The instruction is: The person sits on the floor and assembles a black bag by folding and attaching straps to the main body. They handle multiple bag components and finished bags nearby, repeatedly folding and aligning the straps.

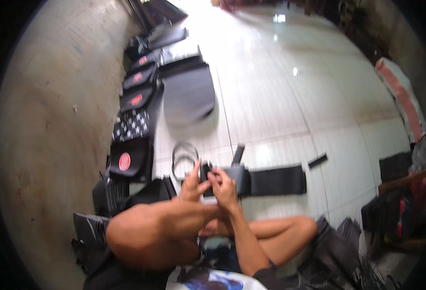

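My left hand point(191, 186) is raised over the floor with its index finger stretched out and its thumb apart, pointing toward my other hand. Close beside it, my right hand point(224, 190) has its fingertips pinched together. A small black piece point(206, 169) shows at those fingertips; its kind is too blurred to tell. Just beyond the right hand lies a wide black fabric band point(278, 180), partly under a dark grey folded piece point(238, 175). A short black strap point(239, 153) sticks out above that. A thin black cord loop point(184, 153) rests beyond the left hand.
Black pouches with red patches point(136, 100) line the wall at left, beside a large rounded black panel point(189, 92). A short black strip point(317, 161) lies on the tiles at right. A white and pink sack point(401, 94) stands far right. My bent legs point(150, 227) frame the near side.
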